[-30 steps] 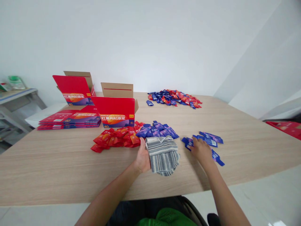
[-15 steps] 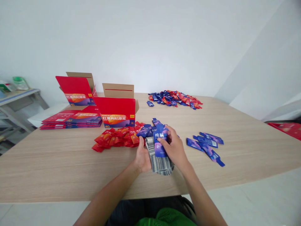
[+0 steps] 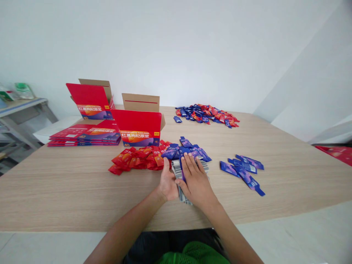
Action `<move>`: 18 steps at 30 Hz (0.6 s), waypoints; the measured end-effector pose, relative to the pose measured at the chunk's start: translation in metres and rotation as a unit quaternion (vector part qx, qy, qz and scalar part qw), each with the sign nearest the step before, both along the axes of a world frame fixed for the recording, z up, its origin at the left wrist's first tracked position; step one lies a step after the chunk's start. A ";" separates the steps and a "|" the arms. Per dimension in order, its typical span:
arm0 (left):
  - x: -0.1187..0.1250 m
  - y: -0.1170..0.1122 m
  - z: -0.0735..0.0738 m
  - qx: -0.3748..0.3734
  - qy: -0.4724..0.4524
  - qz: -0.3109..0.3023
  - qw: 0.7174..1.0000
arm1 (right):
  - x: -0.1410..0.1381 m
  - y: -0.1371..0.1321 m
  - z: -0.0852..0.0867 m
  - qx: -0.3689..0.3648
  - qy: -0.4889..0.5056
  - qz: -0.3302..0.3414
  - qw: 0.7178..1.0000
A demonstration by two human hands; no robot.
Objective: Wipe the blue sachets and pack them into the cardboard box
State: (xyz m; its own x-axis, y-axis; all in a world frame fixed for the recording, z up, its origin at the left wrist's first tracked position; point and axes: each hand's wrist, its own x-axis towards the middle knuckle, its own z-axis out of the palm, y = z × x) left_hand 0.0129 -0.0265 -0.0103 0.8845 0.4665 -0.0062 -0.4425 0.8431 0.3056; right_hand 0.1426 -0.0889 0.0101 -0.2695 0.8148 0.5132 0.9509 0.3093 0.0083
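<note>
My left hand (image 3: pixel 168 184) is at the left edge of a grey-and-white striped cloth (image 3: pixel 183 198), thumb raised and fingers hidden beneath the folds. The cloth seems to rest in that hand. My right hand (image 3: pixel 195 181) lies flat across the top with its fingers stretched out. Under its palm a blue sachet (image 3: pixel 182 161) shows only as a narrow strip. Just beyond the cloth lies a heap of blue sachets (image 3: pixel 202 152), touching a heap of red sachets (image 3: pixel 143 157) on the left.
Several blue sachets (image 3: pixel 243 170) lie on the table (image 3: pixel 82 198) at the right. A mixed sachet pile (image 3: pixel 209 114) sits at the back. Two open red cartons, one nearer (image 3: pixel 140 128) and one farther (image 3: pixel 89 101), stand at the left beside flattened cartons (image 3: pixel 82 135).
My right hand has gone from gripping the blue sachet by its side to lying flat on top, covering most of it. My left hand has kept its place at the cloth.
</note>
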 end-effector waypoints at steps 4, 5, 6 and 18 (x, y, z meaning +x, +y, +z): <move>0.000 0.002 -0.003 0.000 -0.014 0.000 1.000 | -0.001 0.004 -0.005 -0.008 0.000 0.010 1.000; 0.000 0.003 -0.003 -0.002 -0.023 0.003 1.000 | 0.000 0.002 -0.005 -0.011 -0.002 0.017 1.000; 0.000 0.003 -0.003 -0.004 -0.033 0.005 0.999 | 0.001 0.000 -0.004 -0.013 -0.007 0.026 1.000; 0.001 0.004 0.003 -0.012 -0.072 0.004 0.997 | -0.001 -0.038 -0.021 0.017 -0.043 0.027 0.999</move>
State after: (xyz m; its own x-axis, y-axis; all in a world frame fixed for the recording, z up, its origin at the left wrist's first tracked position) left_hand 0.0139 -0.0225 -0.0076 0.8735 0.4745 0.1089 -0.4867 0.8460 0.2177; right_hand 0.1414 -0.1272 -0.0109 -0.3573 0.7800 0.5137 0.9279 0.3592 0.1000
